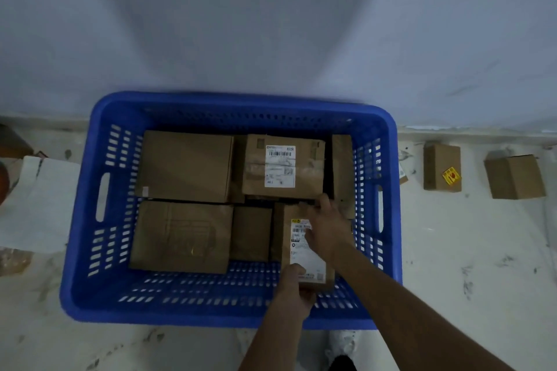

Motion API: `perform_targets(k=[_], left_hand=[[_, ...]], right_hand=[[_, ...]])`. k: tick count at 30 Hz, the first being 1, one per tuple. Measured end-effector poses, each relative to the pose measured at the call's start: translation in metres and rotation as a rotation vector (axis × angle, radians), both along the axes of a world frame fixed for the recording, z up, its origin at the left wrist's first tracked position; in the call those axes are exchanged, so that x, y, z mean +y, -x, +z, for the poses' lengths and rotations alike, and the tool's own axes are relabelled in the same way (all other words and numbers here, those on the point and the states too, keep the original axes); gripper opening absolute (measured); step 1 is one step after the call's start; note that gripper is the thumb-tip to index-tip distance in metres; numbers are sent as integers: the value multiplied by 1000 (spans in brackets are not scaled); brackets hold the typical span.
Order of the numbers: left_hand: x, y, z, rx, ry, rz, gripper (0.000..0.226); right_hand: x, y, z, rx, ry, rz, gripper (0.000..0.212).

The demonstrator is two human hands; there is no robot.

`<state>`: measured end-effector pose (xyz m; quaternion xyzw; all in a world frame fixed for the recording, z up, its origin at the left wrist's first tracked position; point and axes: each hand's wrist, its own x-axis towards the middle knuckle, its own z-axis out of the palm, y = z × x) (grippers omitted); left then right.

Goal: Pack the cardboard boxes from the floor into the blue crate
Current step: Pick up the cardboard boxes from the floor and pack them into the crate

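Grip: both hands hold the labelled box (304,250); left hand (294,289) clasps its near end, right hand (327,227) curls over its far edge.
Box position: inside the blue crate (90,250), near-right corner, white label up.
Crate contents: large plain box (184,166) far-left; second large box (180,236) near-left; small box (251,233) between; taped box with label (283,167) far-centre.
Floor, right of crate: box with yellow sticker (441,167); plain box (514,178) beyond it.
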<state>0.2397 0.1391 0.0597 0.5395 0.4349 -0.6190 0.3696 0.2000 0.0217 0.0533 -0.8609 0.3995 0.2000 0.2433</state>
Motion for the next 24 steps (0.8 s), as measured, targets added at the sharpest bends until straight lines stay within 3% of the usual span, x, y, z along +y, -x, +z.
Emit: perform_targets(k=[4, 11, 13, 15, 17, 18, 19, 21, 24], left_hand=[[-1, -6, -24, 30, -74, -37, 11], [3, -2, -30, -45, -121, 7, 7], [0, -4, -32, -58, -87, -33, 11], [-7, -9, -37, -45, -56, -91, 7], [-13, -11, -42, -24, -8, -114, 21], [-17, -12, -41, -14, 19, -111, 18], [-19, -11, -41, -14, 40, -103, 11], [-19, -12, -34, -11, 50, -100, 16], [-16, -20, -11, -27, 93, -198, 9]], right_hand=[[7, -3, -23, -23, 101, 138, 57], [25, -25, -26, -133, 122, 67, 51], [26, -19, -27, -74, 75, 19, 55], [22, -8, -30, 99, -5, 7, 66], [18, 4, -29, 266, -120, 41, 73], [18, 9, -30, 305, -170, 55, 74], [20, 14, -30, 318, -211, 64, 72], [24, 23, -28, 327, -257, 72, 66], [34, 35, -21, 275, -216, 2, 62]])
